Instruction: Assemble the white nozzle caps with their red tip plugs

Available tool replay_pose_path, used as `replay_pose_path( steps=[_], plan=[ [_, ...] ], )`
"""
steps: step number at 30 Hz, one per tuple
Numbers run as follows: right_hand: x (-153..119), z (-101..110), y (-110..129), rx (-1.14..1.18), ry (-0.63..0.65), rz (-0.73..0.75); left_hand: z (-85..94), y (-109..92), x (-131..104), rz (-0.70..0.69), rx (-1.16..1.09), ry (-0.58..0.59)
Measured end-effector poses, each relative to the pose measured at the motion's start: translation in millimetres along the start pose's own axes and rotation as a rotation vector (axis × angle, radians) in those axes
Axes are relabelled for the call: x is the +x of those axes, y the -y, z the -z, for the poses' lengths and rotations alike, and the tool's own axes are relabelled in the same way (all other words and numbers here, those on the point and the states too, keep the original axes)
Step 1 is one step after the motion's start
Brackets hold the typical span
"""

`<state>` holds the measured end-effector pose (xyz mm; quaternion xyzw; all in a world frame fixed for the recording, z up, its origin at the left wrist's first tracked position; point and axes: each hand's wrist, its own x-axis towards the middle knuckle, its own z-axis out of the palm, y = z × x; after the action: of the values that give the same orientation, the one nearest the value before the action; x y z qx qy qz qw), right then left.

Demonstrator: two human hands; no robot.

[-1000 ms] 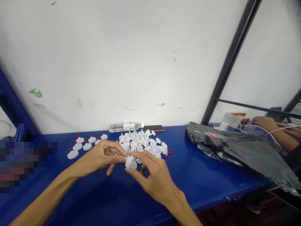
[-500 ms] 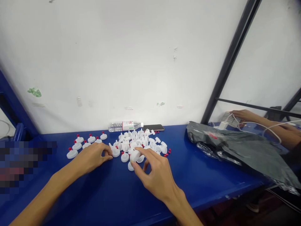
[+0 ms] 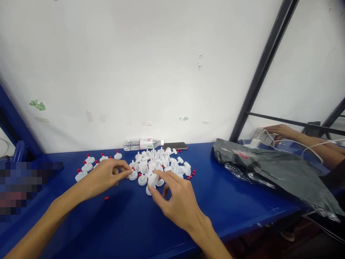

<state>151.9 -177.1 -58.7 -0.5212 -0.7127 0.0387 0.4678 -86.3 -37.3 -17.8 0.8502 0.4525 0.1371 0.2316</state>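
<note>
My left hand (image 3: 115,174) is closed in a pinch at the left edge of a white nozzle cap (image 3: 133,176) at the near side of the pile. A red tip shows above that cap. Between the thumb and forefinger of my right hand (image 3: 172,196) is another white cap (image 3: 153,179), tilted above the table; a further white cap (image 3: 148,191) lies just below it. Beyond both hands spreads a heap of white nozzle caps (image 3: 151,158) with small red tips (image 3: 189,176) among them. One loose red tip (image 3: 106,198) lies below my left wrist.
Several white caps with red tips (image 3: 87,167) stand at the left. A water bottle (image 3: 142,144) and a phone (image 3: 176,145) lie along the wall. A grey plastic bag (image 3: 258,165) covers the right side. Past the frame post, another person's hand (image 3: 279,130) is visible.
My left hand has lifted slightly and shifted right, its fingers now drawn together. A red tip has appeared on the table below it. My right hand stays nearly still.
</note>
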Motion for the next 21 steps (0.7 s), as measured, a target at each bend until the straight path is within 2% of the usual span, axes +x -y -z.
replay_pose_path(
  steps=[4,7,10,11,13,15,17,19,21],
  plan=[
    [0,0,0,0.005,0.010,0.004,14.7,10,-3,0.021,0.099,-0.120],
    [-1,0,-1,0.005,0.016,0.003,14.8,12,-22,0.082,0.188,-0.149],
    [0,0,-1,0.001,0.023,0.001,-11.4,4,-53,0.229,0.296,-0.051],
    [0,0,-1,-0.001,0.026,0.000,-24.5,2,-62,0.237,0.328,0.018],
    [0,0,0,-0.002,0.035,-0.003,-50.9,-1,-76,0.236,0.452,0.022],
    [0,0,1,-0.004,0.050,0.001,-70.5,-2,-81,0.179,0.541,0.038],
    [0,0,1,-0.006,0.064,0.008,-79.3,-2,-79,0.145,0.599,0.106],
    [-1,-1,1,-0.008,0.070,0.020,-79.2,-5,-74,0.139,0.617,0.140],
    [-1,-1,1,-0.008,0.073,0.036,-74.5,-11,-68,0.150,0.556,0.056]
  ],
)
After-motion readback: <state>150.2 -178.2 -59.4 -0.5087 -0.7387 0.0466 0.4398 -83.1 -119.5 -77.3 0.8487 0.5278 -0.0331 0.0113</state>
